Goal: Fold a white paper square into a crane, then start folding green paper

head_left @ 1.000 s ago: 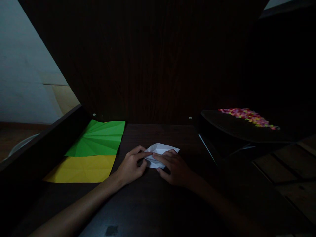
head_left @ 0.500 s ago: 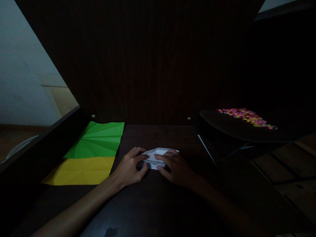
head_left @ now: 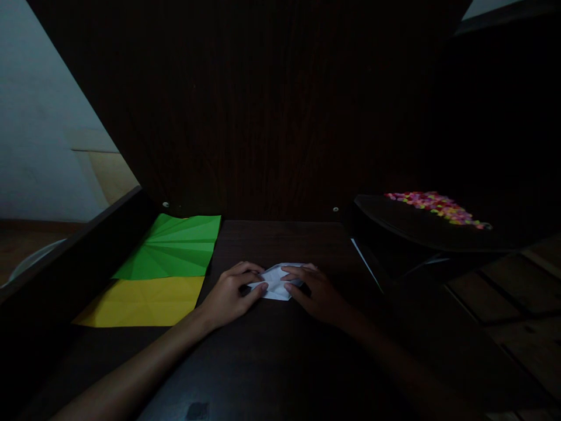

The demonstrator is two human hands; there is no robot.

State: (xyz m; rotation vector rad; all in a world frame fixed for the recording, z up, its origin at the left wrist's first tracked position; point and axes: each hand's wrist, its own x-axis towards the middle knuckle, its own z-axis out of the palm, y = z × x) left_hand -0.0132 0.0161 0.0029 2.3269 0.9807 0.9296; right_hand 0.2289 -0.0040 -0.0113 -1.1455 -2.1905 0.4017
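A folded white paper (head_left: 275, 284) with creases across it lies on the dark wooden desk top, between both hands. My left hand (head_left: 232, 294) grips its left end, the thumb along the near edge and the fingers bent over the far side. At the right end my right hand (head_left: 314, 292) holds the paper in the same way, thumb and forefinger apart on its surface. The hands hide both ends of the sheet.
To the left lie a creased green sheet (head_left: 177, 248) and a creased yellow sheet (head_left: 149, 301), beside a low dark side board (head_left: 74, 242). A dark upright panel (head_left: 272, 117) stands behind. At right, colourful small pieces (head_left: 438, 204) rest on a dark curved surface.
The paper's near flap, partly raised with a dark gap before, now looks flatter. My right fingers have shifted slightly right and my left thumb has come onto the paper's near edge.
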